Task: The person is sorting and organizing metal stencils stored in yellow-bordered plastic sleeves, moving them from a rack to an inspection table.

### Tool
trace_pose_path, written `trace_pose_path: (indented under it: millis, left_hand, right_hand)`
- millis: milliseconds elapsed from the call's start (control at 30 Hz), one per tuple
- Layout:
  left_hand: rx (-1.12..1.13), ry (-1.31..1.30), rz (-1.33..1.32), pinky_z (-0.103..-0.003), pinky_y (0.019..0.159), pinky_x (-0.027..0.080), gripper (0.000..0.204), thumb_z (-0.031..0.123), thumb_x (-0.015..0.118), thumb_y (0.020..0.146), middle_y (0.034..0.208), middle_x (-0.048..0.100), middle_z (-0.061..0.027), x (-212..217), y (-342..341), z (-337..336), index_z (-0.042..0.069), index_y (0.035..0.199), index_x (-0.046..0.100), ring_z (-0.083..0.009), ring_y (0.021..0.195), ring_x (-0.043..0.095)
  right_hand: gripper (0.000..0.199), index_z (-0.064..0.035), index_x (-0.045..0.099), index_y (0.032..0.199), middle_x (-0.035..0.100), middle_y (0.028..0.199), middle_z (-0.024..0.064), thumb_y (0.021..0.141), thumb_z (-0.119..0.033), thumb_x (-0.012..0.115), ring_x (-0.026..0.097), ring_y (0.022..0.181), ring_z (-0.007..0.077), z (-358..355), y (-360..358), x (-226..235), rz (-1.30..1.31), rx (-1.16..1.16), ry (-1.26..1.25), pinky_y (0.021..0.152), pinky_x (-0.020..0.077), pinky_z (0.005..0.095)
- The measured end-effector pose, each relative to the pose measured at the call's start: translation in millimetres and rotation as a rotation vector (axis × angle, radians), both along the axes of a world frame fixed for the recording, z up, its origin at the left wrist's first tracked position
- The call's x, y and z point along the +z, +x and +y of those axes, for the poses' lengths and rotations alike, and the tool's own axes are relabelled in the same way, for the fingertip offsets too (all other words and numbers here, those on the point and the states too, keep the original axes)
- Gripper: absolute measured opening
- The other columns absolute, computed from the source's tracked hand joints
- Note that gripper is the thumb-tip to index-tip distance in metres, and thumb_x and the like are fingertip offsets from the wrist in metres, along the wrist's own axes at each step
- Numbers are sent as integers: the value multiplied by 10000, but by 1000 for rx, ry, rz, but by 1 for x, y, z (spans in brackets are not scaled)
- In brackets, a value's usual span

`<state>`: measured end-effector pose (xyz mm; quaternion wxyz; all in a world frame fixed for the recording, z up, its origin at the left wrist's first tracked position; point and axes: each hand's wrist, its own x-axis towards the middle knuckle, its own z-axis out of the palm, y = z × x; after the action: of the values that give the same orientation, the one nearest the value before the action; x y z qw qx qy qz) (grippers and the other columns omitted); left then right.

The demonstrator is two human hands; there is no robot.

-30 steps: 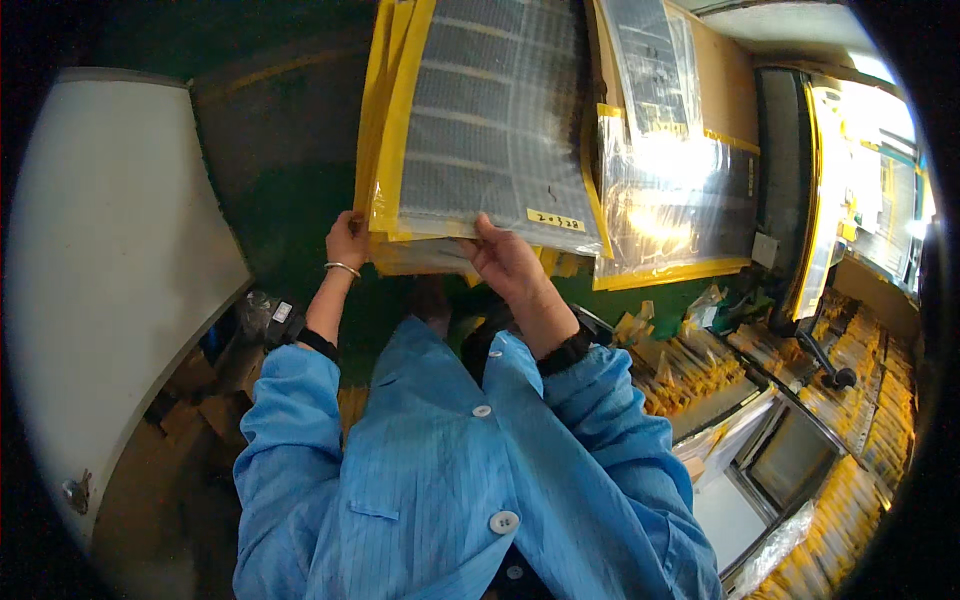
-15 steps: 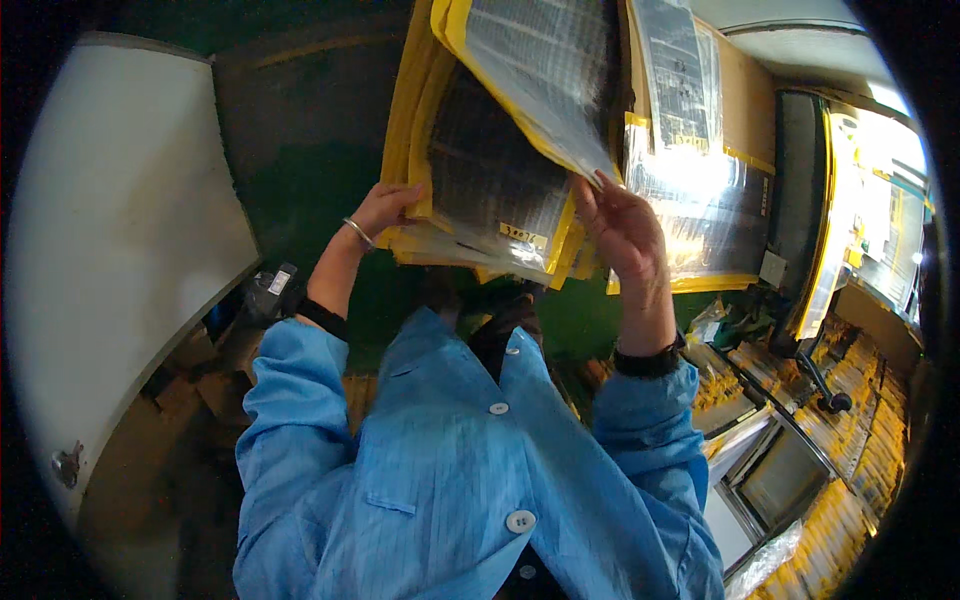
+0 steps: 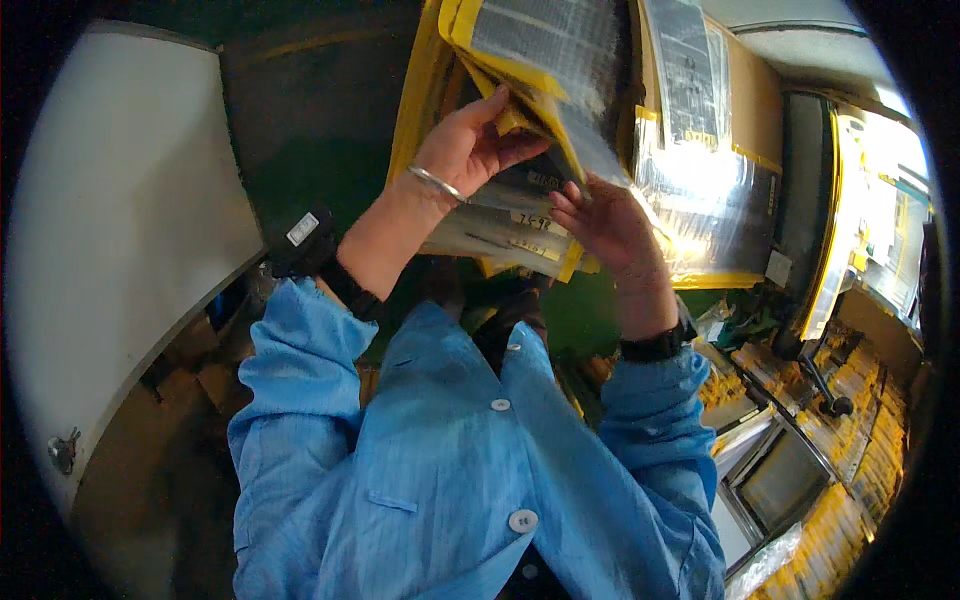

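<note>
One yellow-edged sheet (image 3: 570, 50) is lifted over the stack (image 3: 485, 235), lengthwise ahead; the left hand (image 3: 512, 120), half curled, grips its left edge, while the right hand (image 3: 608, 222), nearer the corner, seems closed on it, though blurred.

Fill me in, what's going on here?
A person in a blue jacket has both hands among yellow-edged sheets. The left hand is at the yellow edges of raised upper sheets; the right hand is by their lower corner, its grip unclear. More of the stack lies beneath. Another yellow-edged sheet stands to the right.
</note>
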<state>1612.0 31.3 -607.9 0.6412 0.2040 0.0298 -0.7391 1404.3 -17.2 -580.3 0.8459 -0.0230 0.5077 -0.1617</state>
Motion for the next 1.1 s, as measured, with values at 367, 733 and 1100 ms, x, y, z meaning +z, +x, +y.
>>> trace_pose_path:
  millis: [367,733,1100]
  left_hand:
    - [45,371,-891,-332,782,453,366,333,554,830,936,616,-114,-77,46,23,10,1003,566,-245,920,581]
    - [-424,636,-2097,-391,800,424,323,356,585,742,932,582,-201,-165,25,84,69,873,654,-343,886,498]
    - [-439,427,-1950,-366,612,473,351,405,634,706,676,626,-124,-184,24,58,63,774,674,-282,633,605]
  right_hand:
    - [291,203,367,1079,440,1143,306,849,26,380,494,1063,347,-61,-11,22,-254,-239,-190,933,439,374]
    - [365,190,251,1193,350,1230,325,881,10,314,411,1151,346,-59,6,41,-141,-254,-197,980,392,362]
    - [311,231,326,1072,430,1131,325,843,37,410,484,1055,378,-56,8,45,-200,-229,-241,935,442,380]
